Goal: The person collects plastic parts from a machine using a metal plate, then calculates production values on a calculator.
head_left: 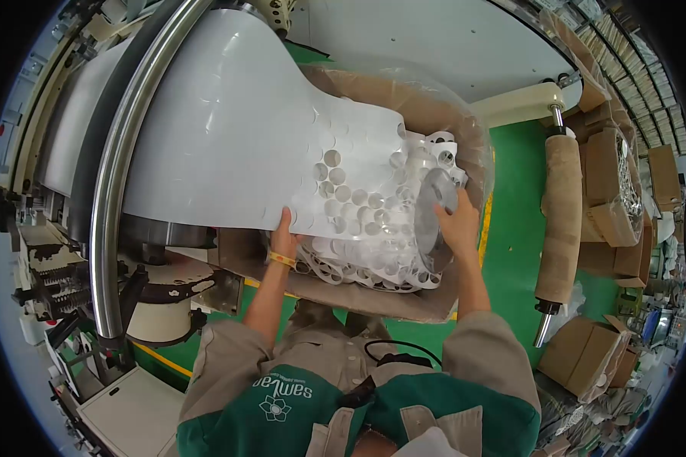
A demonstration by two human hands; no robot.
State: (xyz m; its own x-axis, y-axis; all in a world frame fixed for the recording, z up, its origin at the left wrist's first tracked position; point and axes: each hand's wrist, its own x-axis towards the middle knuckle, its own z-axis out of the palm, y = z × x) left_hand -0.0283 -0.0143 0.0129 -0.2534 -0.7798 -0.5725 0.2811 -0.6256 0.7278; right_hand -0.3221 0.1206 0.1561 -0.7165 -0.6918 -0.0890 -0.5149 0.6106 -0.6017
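A wide white sheet (213,129) comes off a machine roller and hangs down into a plastic-lined cardboard box, its lower end punched with rows of round holes. At its near edge is my left hand (283,242), one finger on top and the others hidden beneath, closed on the sheet. My right hand (460,222) grips a translucent grey round disc (434,217), tilted on edge over the right side of the box. Below the disc lies a heap of white punched scrap (358,266).
The cardboard box (328,289) stands in front of me on a green floor (514,206). A steel roller (133,145) crosses at left. To the right, a brown-wrapped roll (562,221) sticks out on a machine arm. Cardboard boxes (579,354) stand farther right.
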